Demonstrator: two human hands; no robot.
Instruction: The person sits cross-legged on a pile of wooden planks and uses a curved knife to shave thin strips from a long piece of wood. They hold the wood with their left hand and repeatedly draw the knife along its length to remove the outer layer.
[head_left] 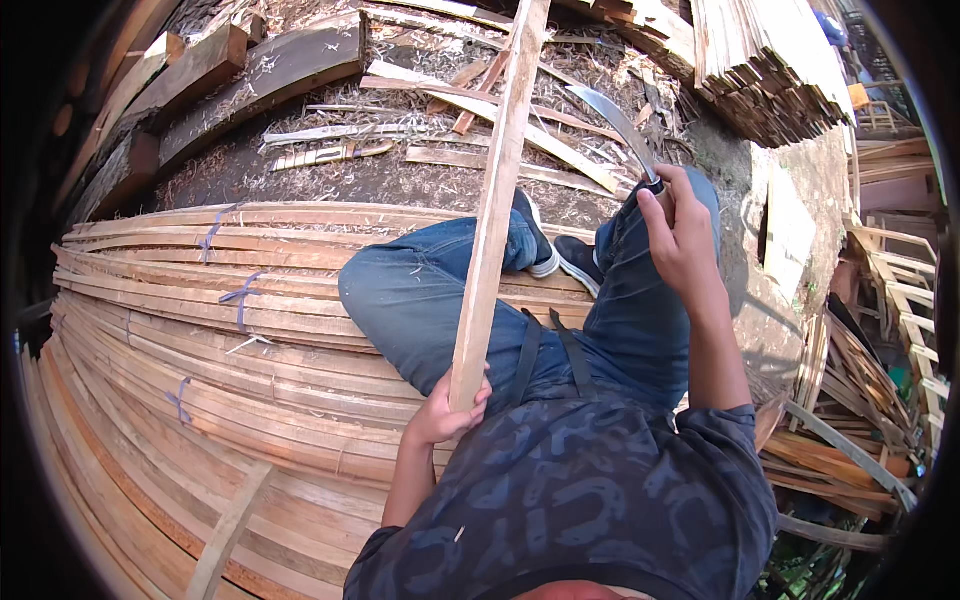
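My left hand [448, 408] grips the near end of a long wooden slat [495, 200] that runs up and away from me over my left knee. My right hand [678, 232] is closed on the handle of a curved metal blade [615, 118], held up to the right of the slat, apart from it. I sit with jeans-clad legs crossed on a pile of bundled slats, dark shoes [560, 255] pointing forward.
Bundles of thin wooden slats [200, 340] tied with blue string lie under and left of me. Thick dark planks [250, 70] sit at the far left. Loose offcuts and shavings [400, 150] cover the ground ahead. Stacked slats [770, 70] and scrap wood [850, 440] stand at the right.
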